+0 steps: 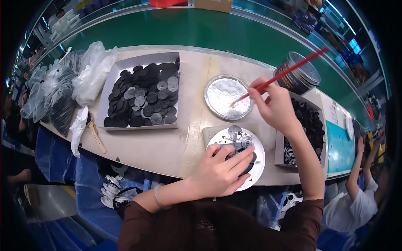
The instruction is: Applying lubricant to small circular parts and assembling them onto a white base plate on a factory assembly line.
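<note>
My right hand (274, 104) grips a red-handled paintbrush (289, 74), its bristle tip down on the pale, glossy grease in a shallow round dish (208, 104). My left hand (226, 167) lies over a white round plastic base (258, 167), fingers spread on the dark and grey gear parts at its middle. A clear disc-shaped gear (235, 133) and a grey gear (247, 142) show just beyond the fingertips. What lies beneath the palm is hidden. The base rests on a pale block (208, 132) near the table's front edge.
A white box of black and grey discs (144, 90) stands left; another box of small black parts (310, 125) is right, below a tin (297, 71). Plastic bags (94, 73) and a tan-handled tool (97, 139) lie far left. A person's arms (358, 163) show at right.
</note>
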Available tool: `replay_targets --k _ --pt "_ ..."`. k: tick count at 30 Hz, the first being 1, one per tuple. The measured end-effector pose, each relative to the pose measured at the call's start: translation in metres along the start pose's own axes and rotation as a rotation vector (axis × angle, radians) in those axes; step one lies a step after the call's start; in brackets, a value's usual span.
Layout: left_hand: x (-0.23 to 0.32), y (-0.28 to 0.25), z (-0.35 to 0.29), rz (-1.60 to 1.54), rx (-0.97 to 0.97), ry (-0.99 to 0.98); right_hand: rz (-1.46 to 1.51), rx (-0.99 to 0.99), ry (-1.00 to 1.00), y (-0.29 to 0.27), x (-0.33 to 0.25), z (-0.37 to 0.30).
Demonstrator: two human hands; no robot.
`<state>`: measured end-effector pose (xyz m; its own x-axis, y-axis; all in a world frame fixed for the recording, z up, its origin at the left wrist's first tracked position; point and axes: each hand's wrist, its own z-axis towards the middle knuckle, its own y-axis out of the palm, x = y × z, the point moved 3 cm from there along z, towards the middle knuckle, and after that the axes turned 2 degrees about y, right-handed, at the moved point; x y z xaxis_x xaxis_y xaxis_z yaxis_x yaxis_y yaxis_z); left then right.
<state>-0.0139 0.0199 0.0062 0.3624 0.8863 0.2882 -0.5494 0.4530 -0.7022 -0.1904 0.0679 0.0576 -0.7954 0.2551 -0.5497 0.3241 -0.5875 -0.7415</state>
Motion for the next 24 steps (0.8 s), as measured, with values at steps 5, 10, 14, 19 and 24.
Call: replay_targets --k 5,10,14,19,24 --pt "-0.002 -0.001 0.000 0.007 -0.008 -0.002 -0.028 0.139 0.014 -0.011 0.016 0.001" --pt "-0.002 -0.001 0.001 0.010 -0.016 0.009 -0.060 0.183 0.027 -0.010 0.031 0.004" --pt "-0.001 -0.001 0.001 0.004 -0.014 0.005 -0.023 0.166 0.047 -0.007 0.035 0.003" --pt "0.000 -0.002 0.003 0.009 0.009 -0.024 0.099 0.171 0.163 -0.014 0.032 -0.002" --pt "0.000 -0.001 0.004 0.009 -0.010 -0.011 0.538 0.289 0.413 -0.042 0.046 -0.013"
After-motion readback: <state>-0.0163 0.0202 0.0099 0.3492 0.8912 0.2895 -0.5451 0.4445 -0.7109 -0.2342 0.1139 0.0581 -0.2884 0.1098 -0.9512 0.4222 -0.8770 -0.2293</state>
